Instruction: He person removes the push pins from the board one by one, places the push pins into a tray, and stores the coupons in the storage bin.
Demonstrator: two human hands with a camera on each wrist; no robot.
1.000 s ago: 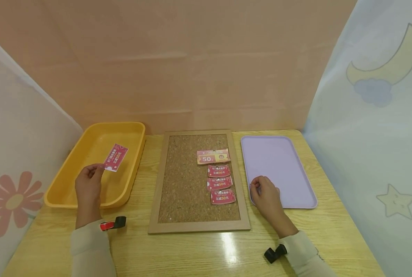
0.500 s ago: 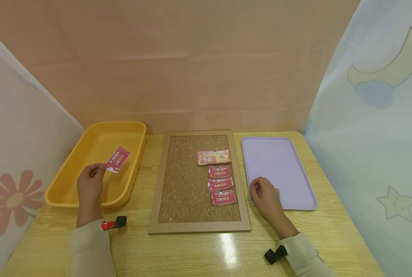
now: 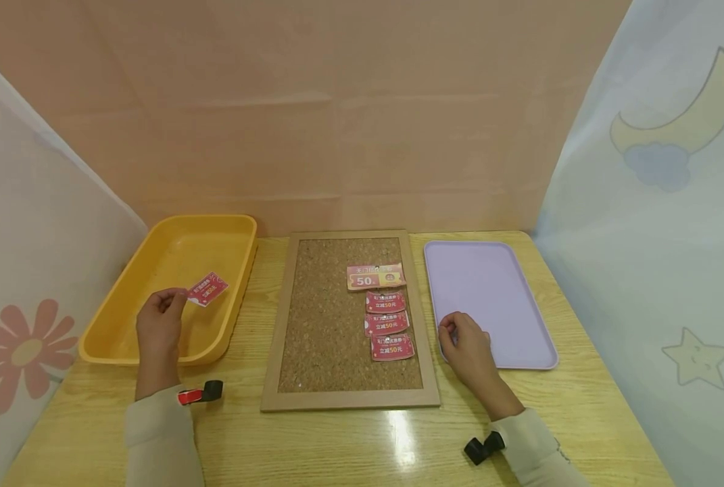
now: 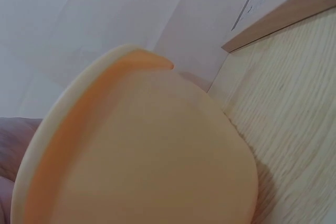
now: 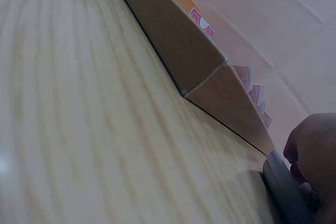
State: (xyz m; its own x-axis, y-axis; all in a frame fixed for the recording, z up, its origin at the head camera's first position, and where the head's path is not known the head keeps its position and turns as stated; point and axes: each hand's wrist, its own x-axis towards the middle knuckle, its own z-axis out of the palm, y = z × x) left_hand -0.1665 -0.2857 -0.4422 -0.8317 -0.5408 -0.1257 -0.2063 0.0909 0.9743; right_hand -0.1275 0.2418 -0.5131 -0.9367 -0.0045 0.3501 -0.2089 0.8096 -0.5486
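Note:
My left hand [image 3: 159, 328] pinches a red coupon [image 3: 208, 289] by its corner, above the yellow bin [image 3: 155, 264]. The left wrist view shows the bin's wall [image 4: 157, 156], with part of that hand at the left edge. My right hand [image 3: 468, 341] stays still at the left rim of the lilac tray [image 3: 489, 284], its fingers loosely bent and nothing visible between them. On the cork board [image 3: 325, 325] several coupons are pinned in a column along the right side; the top one [image 3: 376, 277] is larger and partly yellow, those below [image 3: 392, 347] are red.
The framed board lies between bin and tray on a wooden table [image 3: 313, 443]. A small clear pin [image 3: 301, 385] shows near the board's lower left corner. Fabric walls [image 3: 337, 135] rise at the back and both sides.
The coupon in my left hand has swung down and tilted flatter over the bin. The right hand has hardly moved, and the pinned coupons stay where they were.

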